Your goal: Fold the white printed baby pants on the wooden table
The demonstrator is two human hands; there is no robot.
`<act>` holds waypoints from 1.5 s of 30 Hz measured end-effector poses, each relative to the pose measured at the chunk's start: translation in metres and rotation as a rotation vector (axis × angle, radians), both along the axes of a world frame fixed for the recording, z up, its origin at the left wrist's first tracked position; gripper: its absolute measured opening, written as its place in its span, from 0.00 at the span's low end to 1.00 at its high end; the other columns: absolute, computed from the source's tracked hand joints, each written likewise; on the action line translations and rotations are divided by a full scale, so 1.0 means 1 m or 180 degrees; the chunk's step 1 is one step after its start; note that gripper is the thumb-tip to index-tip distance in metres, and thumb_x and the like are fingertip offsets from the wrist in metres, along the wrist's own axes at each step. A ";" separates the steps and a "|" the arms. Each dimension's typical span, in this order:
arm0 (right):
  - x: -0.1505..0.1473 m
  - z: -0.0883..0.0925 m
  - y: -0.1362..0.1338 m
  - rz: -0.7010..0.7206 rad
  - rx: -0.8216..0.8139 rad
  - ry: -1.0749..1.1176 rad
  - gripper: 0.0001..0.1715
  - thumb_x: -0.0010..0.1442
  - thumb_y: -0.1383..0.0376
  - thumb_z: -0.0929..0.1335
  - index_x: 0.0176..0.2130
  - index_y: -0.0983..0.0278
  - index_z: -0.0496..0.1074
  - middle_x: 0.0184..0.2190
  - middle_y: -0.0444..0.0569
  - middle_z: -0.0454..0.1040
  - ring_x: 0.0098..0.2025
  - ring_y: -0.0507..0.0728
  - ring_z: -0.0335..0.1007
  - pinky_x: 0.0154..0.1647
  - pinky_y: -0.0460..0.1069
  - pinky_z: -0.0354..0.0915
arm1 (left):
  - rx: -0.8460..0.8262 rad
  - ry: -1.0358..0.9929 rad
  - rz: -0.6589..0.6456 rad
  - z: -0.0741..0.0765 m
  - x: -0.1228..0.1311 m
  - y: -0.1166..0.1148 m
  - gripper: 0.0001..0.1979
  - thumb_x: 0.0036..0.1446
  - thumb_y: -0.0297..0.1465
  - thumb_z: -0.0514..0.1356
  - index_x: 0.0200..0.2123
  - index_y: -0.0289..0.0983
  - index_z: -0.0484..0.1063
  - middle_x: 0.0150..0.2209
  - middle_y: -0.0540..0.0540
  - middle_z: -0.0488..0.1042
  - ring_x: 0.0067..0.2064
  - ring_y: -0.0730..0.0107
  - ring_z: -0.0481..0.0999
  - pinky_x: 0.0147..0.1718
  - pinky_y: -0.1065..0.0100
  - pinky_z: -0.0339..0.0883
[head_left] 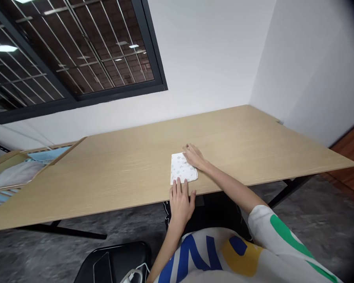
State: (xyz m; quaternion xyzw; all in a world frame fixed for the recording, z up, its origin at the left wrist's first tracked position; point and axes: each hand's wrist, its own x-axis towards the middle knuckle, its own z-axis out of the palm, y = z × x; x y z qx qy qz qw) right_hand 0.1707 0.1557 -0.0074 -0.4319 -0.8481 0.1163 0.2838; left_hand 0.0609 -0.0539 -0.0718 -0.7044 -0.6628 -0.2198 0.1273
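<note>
A small folded white cloth (pixel 179 168) with a faint scattered print lies flat on the wooden table (pixel 120 169), near its front edge. The fingertips of my left hand (pixel 181 202) rest at the cloth's near edge; its fingers are stretched out and the thumb stands apart. Over the cloth's far right corner lies my right hand (pixel 194 156), fingers extended and slightly bent, covering that part of the cloth. Neither hand lifts the cloth off the tabletop.
At the left end of the table stands a wooden crib (pixel 73 151) with blue and white bedding. A black chair (pixel 120 259) with a white cable on it is below the front edge. A barred window (pixel 85 51) and white walls lie behind.
</note>
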 end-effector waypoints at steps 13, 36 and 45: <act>-0.030 -0.035 -0.057 0.2269 -0.0063 -0.0886 0.36 0.78 0.50 0.55 0.72 0.66 0.61 0.75 0.55 0.53 0.78 0.59 0.42 0.78 0.58 0.42 | -0.0118 0.0059 -0.0003 0.003 0.000 -0.005 0.24 0.70 0.43 0.56 0.59 0.34 0.76 0.60 0.27 0.74 0.66 0.36 0.68 0.63 0.39 0.62; 0.051 -0.009 -0.046 0.1172 0.0022 -0.0453 0.30 0.73 0.50 0.63 0.64 0.64 0.71 0.62 0.61 0.72 0.64 0.68 0.66 0.67 0.66 0.58 | -0.0324 -0.0514 -0.0373 0.031 -0.051 0.028 0.13 0.71 0.32 0.55 0.51 0.41 0.78 0.55 0.40 0.80 0.54 0.54 0.78 0.58 0.49 0.63; 0.084 -0.021 -0.086 0.1660 -0.0427 -0.0500 0.46 0.62 0.54 0.73 0.72 0.63 0.62 0.74 0.59 0.57 0.76 0.66 0.49 0.76 0.63 0.46 | -0.0474 -0.0885 -0.0803 0.041 -0.062 0.036 0.17 0.75 0.35 0.47 0.50 0.39 0.75 0.50 0.41 0.82 0.52 0.58 0.79 0.60 0.52 0.61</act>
